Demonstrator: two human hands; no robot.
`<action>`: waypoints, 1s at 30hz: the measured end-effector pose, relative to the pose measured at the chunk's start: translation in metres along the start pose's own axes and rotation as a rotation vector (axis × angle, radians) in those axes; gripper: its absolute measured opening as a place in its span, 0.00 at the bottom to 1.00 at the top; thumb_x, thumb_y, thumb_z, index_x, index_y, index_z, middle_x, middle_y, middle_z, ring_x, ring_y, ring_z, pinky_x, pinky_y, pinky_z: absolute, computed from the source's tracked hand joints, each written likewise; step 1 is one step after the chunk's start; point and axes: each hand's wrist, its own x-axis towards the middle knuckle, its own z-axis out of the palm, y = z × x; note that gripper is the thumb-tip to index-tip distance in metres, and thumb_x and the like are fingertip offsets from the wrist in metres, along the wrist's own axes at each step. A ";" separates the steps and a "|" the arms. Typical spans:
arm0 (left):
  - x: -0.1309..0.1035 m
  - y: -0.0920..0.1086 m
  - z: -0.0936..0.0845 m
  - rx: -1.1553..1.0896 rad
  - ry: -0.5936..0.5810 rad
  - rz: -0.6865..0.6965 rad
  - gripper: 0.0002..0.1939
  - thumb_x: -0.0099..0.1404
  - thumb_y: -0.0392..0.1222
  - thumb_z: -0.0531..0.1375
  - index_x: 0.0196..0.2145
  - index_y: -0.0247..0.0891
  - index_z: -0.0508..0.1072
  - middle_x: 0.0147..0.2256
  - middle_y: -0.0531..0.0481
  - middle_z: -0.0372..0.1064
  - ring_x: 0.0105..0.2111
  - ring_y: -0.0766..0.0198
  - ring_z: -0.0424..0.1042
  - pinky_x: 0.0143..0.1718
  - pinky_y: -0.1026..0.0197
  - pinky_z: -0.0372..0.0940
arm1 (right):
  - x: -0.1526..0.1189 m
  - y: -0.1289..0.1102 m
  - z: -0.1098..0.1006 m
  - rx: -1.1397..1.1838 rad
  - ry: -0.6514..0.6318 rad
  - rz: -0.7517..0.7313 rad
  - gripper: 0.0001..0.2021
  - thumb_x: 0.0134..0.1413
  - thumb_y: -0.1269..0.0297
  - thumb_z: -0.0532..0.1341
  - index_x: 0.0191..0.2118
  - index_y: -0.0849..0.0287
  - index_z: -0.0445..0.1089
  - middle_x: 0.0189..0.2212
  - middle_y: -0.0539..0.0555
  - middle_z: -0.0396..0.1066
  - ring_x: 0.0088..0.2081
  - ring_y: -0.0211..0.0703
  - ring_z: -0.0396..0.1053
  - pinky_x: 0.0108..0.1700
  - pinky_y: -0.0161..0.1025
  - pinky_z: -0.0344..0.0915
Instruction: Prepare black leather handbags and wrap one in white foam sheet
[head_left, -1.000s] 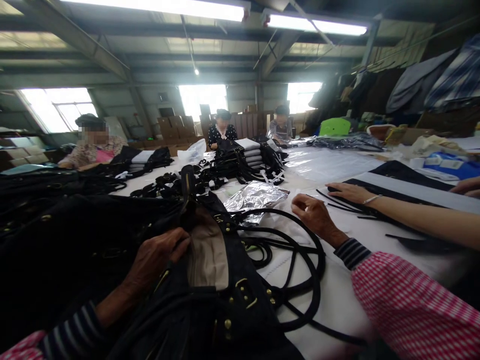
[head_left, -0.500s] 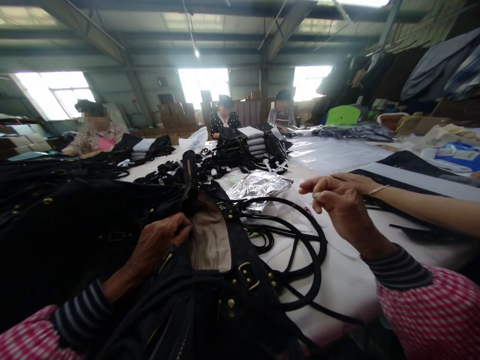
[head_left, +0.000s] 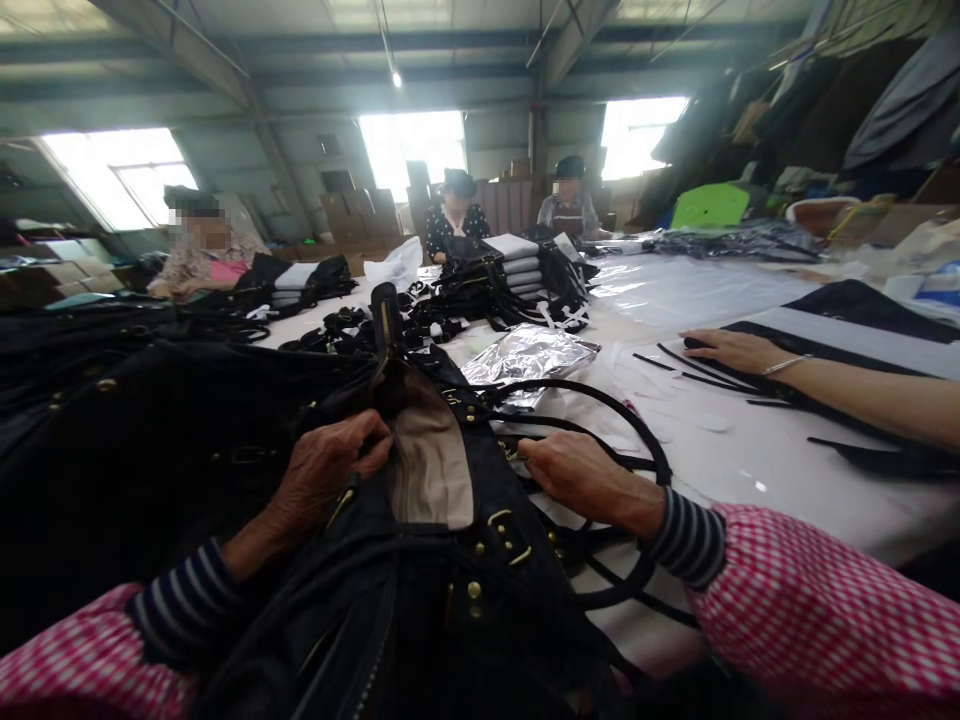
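Note:
A black bag point(head_left: 510, 500) with gold studs and a zip lies in front of me, its beige lining point(head_left: 431, 455) showing. My left hand point(head_left: 326, 465) is closed on the lining's left edge, fingers pinched together. Over the bag's right side, beside the looped black handles point(head_left: 652, 440), is my right hand point(head_left: 581, 475). Its fingers are curled together near small gold fittings, and what they hold, if anything, is too small to name.
A person's hand point(head_left: 731, 350) rests on black straps at the right. Crinkled clear plastic point(head_left: 529, 355) and stacked black bags point(head_left: 480, 285) lie beyond my bag. Three people sit across the white table point(head_left: 750, 480). More black bags point(head_left: 150, 420) fill the left.
My right hand has come left and down from above the table to the bag's right side. The other person's hand is now apart from mine. My left hand keeps its grip.

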 end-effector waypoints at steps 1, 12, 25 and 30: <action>0.000 0.000 0.000 -0.007 -0.008 -0.004 0.11 0.67 0.45 0.52 0.33 0.39 0.71 0.29 0.53 0.72 0.26 0.66 0.68 0.30 0.64 0.56 | 0.003 -0.004 0.003 -0.112 -0.021 0.027 0.12 0.62 0.73 0.53 0.42 0.63 0.75 0.32 0.62 0.78 0.35 0.53 0.77 0.34 0.40 0.65; -0.001 0.006 -0.006 -0.069 -0.079 -0.018 0.11 0.70 0.44 0.51 0.34 0.38 0.70 0.30 0.51 0.71 0.29 0.64 0.69 0.32 0.62 0.56 | 0.024 -0.011 -0.002 -0.319 -0.090 -0.012 0.10 0.58 0.76 0.58 0.35 0.64 0.77 0.33 0.66 0.80 0.37 0.55 0.80 0.34 0.39 0.68; 0.020 0.008 -0.036 0.013 -0.252 0.275 0.07 0.69 0.34 0.52 0.34 0.37 0.68 0.36 0.50 0.67 0.37 0.64 0.68 0.40 0.63 0.61 | 0.005 0.015 0.013 -0.196 0.117 0.099 0.09 0.61 0.69 0.57 0.36 0.57 0.76 0.25 0.56 0.76 0.29 0.45 0.73 0.28 0.37 0.49; 0.018 0.003 -0.035 0.014 -0.250 0.290 0.06 0.69 0.34 0.53 0.33 0.37 0.67 0.34 0.52 0.65 0.33 0.66 0.66 0.36 0.64 0.58 | 0.004 0.033 0.006 0.387 0.265 0.086 0.17 0.61 0.56 0.60 0.23 0.58 0.69 0.20 0.49 0.64 0.25 0.39 0.62 0.29 0.36 0.51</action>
